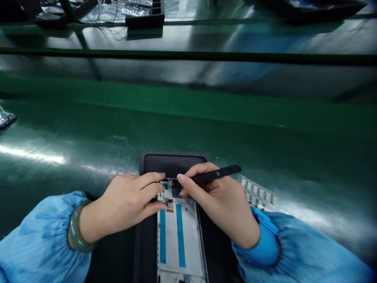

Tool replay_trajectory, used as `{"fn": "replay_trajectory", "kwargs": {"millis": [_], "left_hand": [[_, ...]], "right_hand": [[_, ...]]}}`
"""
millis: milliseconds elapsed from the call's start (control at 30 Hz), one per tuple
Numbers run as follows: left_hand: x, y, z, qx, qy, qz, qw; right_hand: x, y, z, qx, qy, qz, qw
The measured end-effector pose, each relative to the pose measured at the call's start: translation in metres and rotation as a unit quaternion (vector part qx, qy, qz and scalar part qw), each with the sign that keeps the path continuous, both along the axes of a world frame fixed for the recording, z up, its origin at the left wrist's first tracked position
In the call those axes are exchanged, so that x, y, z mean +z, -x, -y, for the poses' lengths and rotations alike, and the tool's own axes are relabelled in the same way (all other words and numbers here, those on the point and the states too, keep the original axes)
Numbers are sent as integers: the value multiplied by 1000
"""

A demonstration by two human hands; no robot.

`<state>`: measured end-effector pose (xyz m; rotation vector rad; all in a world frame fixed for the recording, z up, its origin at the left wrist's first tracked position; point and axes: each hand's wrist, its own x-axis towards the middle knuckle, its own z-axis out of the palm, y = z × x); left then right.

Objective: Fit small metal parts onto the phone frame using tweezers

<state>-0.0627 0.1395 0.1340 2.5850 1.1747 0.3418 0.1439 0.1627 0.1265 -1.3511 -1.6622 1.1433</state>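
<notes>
A phone frame (192,232) with a silvery inner face and two blue adhesive strips (180,236) lies lengthwise on a black tray (173,159). My left hand (131,200) is at its upper left edge, fingertips pressed on the rim and holding it. Just right of those fingers is a small orange flex connector (170,206). My right hand (218,196) grips black tweezers (219,174) like a pen, the handle sticking out to the right. The tweezer tips point into the top of the frame, partly hidden by my fingers.
Right of the tray, partly behind my right hand, lies a pale sheet of small rectangular parts (259,192). A silvery packet (6,118) sits at the left edge of the green bench (88,129). A black compartment box (145,17) and thin wires stand on the shelf behind.
</notes>
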Motion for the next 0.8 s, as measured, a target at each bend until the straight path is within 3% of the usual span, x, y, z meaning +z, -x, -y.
{"fn": "replay_trajectory", "kwargs": {"millis": [800], "left_hand": [[1,1,1,-14,-5,-25,1000]], "right_hand": [[2,0,0,11,-25,67,997]]}}
